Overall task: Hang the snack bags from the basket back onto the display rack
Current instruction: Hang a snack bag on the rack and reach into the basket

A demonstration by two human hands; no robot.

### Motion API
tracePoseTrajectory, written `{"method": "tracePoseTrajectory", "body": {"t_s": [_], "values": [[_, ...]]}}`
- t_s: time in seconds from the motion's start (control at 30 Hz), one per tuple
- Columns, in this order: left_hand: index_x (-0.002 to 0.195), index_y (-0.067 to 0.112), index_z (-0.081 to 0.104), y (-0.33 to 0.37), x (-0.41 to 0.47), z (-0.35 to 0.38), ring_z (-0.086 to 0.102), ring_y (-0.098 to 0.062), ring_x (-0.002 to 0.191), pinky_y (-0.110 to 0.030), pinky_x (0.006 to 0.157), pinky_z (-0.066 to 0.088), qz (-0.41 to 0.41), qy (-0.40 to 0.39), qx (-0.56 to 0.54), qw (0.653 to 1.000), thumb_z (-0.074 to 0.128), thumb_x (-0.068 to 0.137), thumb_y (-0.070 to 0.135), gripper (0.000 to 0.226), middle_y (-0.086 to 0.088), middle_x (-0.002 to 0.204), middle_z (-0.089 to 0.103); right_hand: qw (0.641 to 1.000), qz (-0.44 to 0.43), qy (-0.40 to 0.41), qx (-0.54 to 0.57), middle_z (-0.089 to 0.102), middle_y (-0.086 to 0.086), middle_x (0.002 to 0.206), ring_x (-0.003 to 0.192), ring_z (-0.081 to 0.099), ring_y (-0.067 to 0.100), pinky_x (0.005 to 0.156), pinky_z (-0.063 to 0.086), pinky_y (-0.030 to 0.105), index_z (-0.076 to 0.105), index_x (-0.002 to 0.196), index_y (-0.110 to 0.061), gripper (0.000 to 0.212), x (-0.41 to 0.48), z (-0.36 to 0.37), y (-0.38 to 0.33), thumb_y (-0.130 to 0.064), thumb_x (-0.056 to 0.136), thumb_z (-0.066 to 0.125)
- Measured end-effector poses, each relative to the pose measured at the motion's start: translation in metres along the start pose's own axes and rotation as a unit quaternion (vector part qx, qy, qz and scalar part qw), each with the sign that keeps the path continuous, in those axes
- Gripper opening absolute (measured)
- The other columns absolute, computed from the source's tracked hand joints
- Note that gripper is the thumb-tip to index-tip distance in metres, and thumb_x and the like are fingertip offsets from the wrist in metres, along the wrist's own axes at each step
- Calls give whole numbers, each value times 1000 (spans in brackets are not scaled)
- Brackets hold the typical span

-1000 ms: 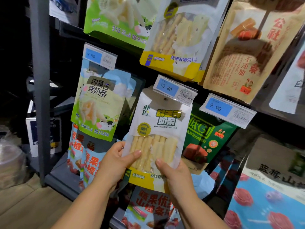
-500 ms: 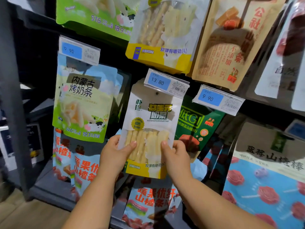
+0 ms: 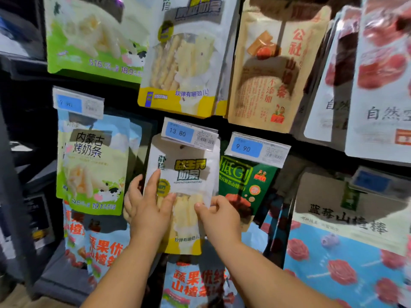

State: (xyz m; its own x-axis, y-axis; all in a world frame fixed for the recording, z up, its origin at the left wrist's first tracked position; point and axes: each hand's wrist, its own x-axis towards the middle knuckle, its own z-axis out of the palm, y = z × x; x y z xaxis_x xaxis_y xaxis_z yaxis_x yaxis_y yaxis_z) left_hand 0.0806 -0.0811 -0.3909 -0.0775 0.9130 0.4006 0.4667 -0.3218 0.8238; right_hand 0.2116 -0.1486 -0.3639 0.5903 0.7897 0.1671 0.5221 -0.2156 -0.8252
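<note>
Dim room, wooden floor (image 3: 11,302) low left.

A price tag reading 13.80 (image 3: 190,134) sits between two others: one marked 9.90 (image 3: 259,149) at its lower right, and a blurred tag (image 3: 78,103) up to its left. A green and blue pack of milk sticks (image 3: 93,165) hangs under the blurred tag, and a dark green pack (image 3: 244,185) under the 9.90. Higher up, a yellow-bottomed pack (image 3: 184,63) and a tan pack (image 3: 273,70) hang side by side. At lower right is a blue pack with red lollipops (image 3: 344,274).
</note>
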Motion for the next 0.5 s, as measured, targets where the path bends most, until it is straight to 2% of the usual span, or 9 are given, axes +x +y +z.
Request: {"method": "tracePoseTrajectory", "body": {"t_s": [0.07, 0.13, 0.23, 0.33, 0.43, 0.5], "values": [[143, 34, 45, 7, -3, -1, 21, -31, 138, -53, 113, 21, 9, 7, 33, 999, 58, 89, 47, 57, -8, 151, 27, 1000, -4, -9, 8, 57, -7, 80, 73, 55, 9, 62, 43, 28, 53, 96, -25, 24, -4, -7, 3, -42, 87, 68], [142, 32, 46, 14, -6, -5, 25, -30, 136, -51, 111, 24, 5, -2, 69, 998, 64, 90, 38, 56, -6, 148, 30, 1000, -7, -18, 5, 55, -10, 96, 84, 57, 10, 67, 43, 27, 47, 106, -29, 33, -10, -17, 4, -42, 86, 70], [138, 29, 50, 22, -11, -13, 29, -30, 135, -49, 110, 27, -16, -7, 94, 995, 65, 89, 29, 52, -5, 146, 34, 998, -63, -26, 4, 50, -10, 106, 91, 55, 9, 77, 47, 27, 45, 110, -31, 36, -24, -38, 2, -39, 87, 70], [128, 12, 55, 46, -17, -20, 38, -33, 129, -47, 108, 30, 18, 78, 17, 997, 62, 89, 16, 39, -12, 136, 44, 991, -128, -24, 32, 49, -12, 102, 83, 53, 4, 76, 45, 21, 46, 105, -33, 27, -41, -73, -9, -32, 89, 68], [114, 0, 53, 102, -28, -21, 42, -38, 115, -47, 102, 30, 91, 195, -71, 974, 50, 84, 18, 35, -21, 119, 50, 979, -197, 28, 50, 50, -14, 101, 84, 55, 0, 73, 43, 13, 49, 103, -32, 22, -48, -121, -22, -29, 89, 66], [109, 0, 52, 145, -36, -16, 44, -35, 109, -48, 102, 32, 158, 218, -114, 956, 47, 85, 23, 33, -14, 111, 50, 966, -242, 75, 52, 50, -16, 101, 90, 53, -4, 73, 42, 12, 50, 103, -33, 21, -50, -155, -30, -27, 89, 66]]}}
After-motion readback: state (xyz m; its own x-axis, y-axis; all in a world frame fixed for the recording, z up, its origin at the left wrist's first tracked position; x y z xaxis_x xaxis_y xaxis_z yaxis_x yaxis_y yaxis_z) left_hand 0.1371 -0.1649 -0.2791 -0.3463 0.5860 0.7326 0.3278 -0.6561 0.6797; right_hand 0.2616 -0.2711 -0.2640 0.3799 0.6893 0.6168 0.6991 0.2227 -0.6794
